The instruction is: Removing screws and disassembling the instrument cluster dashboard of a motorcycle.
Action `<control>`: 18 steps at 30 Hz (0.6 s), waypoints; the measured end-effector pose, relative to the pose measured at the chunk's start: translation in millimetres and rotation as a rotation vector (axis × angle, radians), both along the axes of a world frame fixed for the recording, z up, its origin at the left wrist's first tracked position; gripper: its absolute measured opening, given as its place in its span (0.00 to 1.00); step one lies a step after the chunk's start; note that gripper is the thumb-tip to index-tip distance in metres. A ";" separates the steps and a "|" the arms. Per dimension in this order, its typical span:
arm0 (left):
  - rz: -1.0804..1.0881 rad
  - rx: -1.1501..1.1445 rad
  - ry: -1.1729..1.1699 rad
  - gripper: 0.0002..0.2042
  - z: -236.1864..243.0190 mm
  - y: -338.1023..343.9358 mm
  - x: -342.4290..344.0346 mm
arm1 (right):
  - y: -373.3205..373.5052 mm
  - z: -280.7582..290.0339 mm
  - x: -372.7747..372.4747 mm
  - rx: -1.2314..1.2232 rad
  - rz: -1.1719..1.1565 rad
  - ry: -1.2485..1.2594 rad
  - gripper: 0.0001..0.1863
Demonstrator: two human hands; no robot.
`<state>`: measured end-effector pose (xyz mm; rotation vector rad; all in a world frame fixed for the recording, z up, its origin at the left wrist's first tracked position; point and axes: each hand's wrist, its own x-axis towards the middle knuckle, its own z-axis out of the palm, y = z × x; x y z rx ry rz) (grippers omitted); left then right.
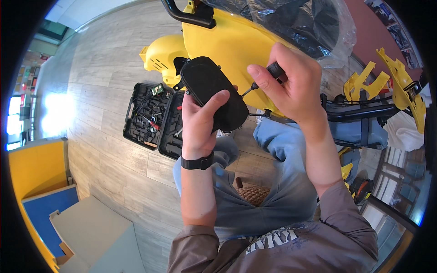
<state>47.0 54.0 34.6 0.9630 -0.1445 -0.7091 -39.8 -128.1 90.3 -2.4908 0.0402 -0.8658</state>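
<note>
My left hand (pixel 200 119) is closed around the lower side of a flat black oval plastic housing (pixel 207 82), thumb lying across its face. Small lugs stick out along the housing's rim. In my right hand (pixel 293 84) is a screwdriver (pixel 275 70) with a black handle, gripped in a fist with the thumb along it. Its thin shaft points left, and the tip meets the housing's right edge; the screw itself is too small to make out. Behind the housing spreads a large yellow body panel (pixel 236 41), with a rounded yellow part (pixel 166 54) at its left.
An open black tool case (pixel 148 116) with tangled tools lies on the wood floor at left. Clear plastic film (pixel 300 22) covers the panel's far end. At right stand a black tube frame (pixel 359 113) and yellow brackets (pixel 364 82). Grey boxes (pixel 91 223) sit lower left.
</note>
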 end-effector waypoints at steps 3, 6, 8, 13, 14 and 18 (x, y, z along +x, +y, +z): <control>-0.029 -0.015 -0.006 0.17 -0.3 -0.7 -0.1 | -0.6 -1.5 7.1 -0.061 0.015 -0.136 0.10; -0.053 -0.039 0.027 0.17 0.9 -2.0 0.0 | -8.1 -9.9 20.4 0.046 0.131 -0.335 0.11; -0.028 -0.043 0.043 0.17 1.7 -1.6 0.0 | -5.4 -12.9 22.0 0.122 0.220 -0.410 0.11; -0.039 -0.041 0.012 0.16 1.5 -2.1 0.6 | -1.4 -16.8 13.5 0.376 0.276 -0.186 0.05; -0.043 -0.037 0.000 0.16 1.9 -3.0 0.0 | -1.1 -17.7 11.8 0.375 0.274 -0.187 0.05; -0.030 -0.019 0.005 0.16 0.7 -3.6 -3.3 | 6.4 -17.0 15.7 0.207 0.123 -0.248 0.07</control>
